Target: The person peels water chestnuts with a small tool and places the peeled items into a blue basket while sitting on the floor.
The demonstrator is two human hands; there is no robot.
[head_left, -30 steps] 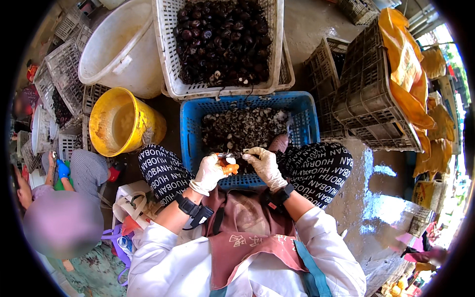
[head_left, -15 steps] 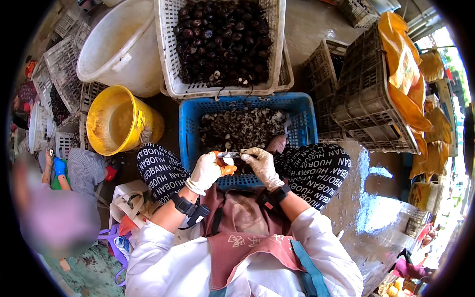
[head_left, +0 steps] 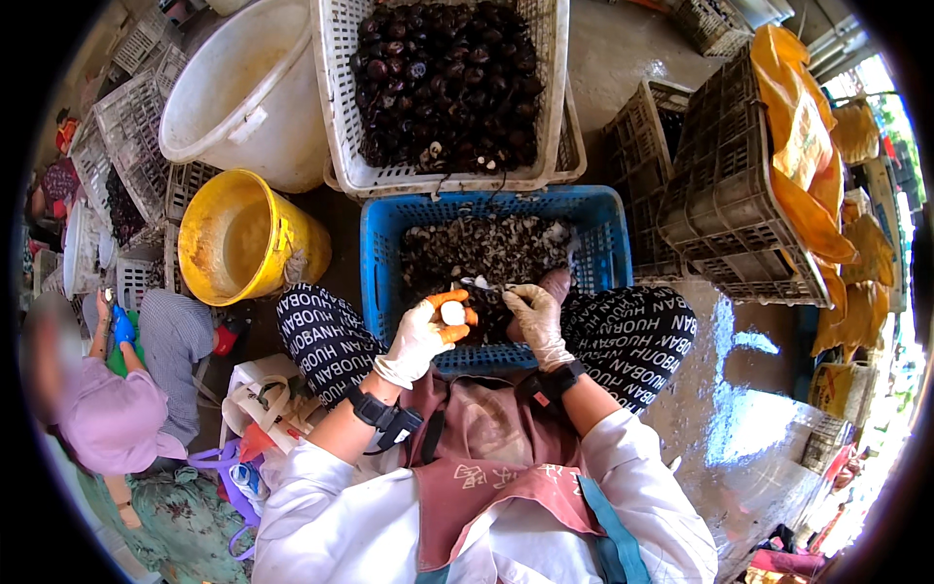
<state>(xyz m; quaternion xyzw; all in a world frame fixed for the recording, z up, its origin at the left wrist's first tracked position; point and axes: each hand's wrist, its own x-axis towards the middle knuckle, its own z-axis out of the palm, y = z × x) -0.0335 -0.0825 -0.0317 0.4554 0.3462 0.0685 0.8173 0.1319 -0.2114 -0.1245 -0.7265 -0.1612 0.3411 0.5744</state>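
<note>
My left hand (head_left: 418,336), gloved in white with orange finger covers, holds a round white peeled piece (head_left: 452,312). Just right of it, my right hand (head_left: 538,326), also gloved, pinches a small metal peeling tool (head_left: 484,283), its end pointing left. Both hands are over a blue perforated basket (head_left: 379,214) holding pale and dark scraps (head_left: 467,243). Beyond it, a white perforated crate (head_left: 335,165) is heaped with dark round corms (head_left: 443,83).
A yellow bucket (head_left: 199,268) and large white tub (head_left: 209,127) stand at left, near stacked crates. A co-worker in pink (head_left: 112,419) sits lower left. Dark crates (head_left: 725,204) draped with orange sacks (head_left: 798,146) rise at right; wet floor (head_left: 749,428) lies below them.
The peeling tool has separated from the white piece, moving up and right with my right hand. The white piece now shows more fully in my left fingers. The co-worker's body has shifted slightly.
</note>
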